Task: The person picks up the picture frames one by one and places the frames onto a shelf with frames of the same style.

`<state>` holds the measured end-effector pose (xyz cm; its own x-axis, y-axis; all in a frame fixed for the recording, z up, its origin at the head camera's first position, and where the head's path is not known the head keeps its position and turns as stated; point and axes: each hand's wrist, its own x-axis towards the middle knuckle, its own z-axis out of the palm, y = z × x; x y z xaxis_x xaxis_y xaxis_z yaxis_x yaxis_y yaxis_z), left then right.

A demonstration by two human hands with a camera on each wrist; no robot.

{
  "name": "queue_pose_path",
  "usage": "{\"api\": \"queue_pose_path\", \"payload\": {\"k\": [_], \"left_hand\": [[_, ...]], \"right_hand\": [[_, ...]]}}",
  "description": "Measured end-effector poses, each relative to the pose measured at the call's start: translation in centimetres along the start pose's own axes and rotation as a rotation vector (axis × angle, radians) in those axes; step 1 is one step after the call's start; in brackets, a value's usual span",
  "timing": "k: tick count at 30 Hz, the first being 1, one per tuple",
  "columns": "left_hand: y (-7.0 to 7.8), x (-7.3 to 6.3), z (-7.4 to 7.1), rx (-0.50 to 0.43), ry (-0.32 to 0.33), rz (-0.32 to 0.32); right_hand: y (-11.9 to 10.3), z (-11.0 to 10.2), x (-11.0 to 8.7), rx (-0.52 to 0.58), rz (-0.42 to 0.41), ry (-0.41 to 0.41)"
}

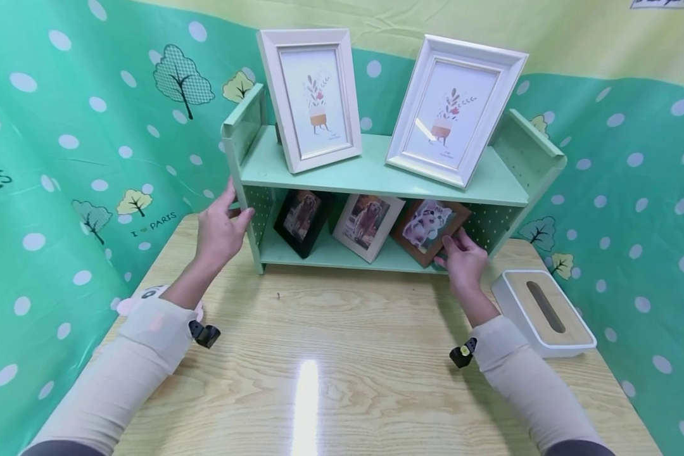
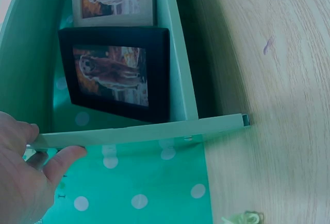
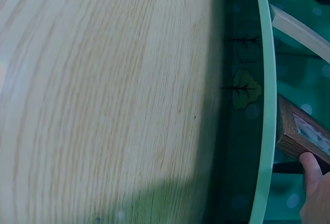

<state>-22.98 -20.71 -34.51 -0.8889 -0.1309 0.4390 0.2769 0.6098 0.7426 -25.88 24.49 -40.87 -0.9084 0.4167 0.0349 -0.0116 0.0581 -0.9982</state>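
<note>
A light green two-tier shelf point(image 1: 376, 264) stands on the table. My left hand point(image 1: 221, 231) grips its left side panel point(image 2: 144, 132), thumb at the front edge and fingers along the outer side. On the lower tier, my right hand point(image 1: 466, 258) holds a brown picture frame point(image 1: 458, 218) with a kitten photo by its lower right corner, thumb on the front. This frame is tilted and leans close to a cream picture frame point(image 1: 396, 212) with a dog photo. Farther left stands a black picture frame point(image 2: 161, 74), also with a dog photo.
Two larger white picture frames, one on the left point(image 1: 351, 126) and one on the right point(image 1: 479, 158), stand on the top tier. Right of the shelf lies a tissue box point(image 1: 524, 297) with a wooden lid. A pink and white item point(image 1: 128, 305) is partly hidden behind the left forearm.
</note>
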Motion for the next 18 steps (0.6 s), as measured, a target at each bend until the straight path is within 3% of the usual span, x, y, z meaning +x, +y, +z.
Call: {"api": "queue_pose_path", "payload": {"k": [9, 18], "left_hand": [[0.0, 0.1, 0.0, -0.002, -0.013, -0.014], [0.7, -0.4, -1.0, 0.010, -0.047, -0.015]], "right_hand": [[-0.1, 0.0, 0.0, 0.019, 0.001, 0.015], [-0.4, -0.7, -0.7, -0.052, -0.005, 0.019]]}}
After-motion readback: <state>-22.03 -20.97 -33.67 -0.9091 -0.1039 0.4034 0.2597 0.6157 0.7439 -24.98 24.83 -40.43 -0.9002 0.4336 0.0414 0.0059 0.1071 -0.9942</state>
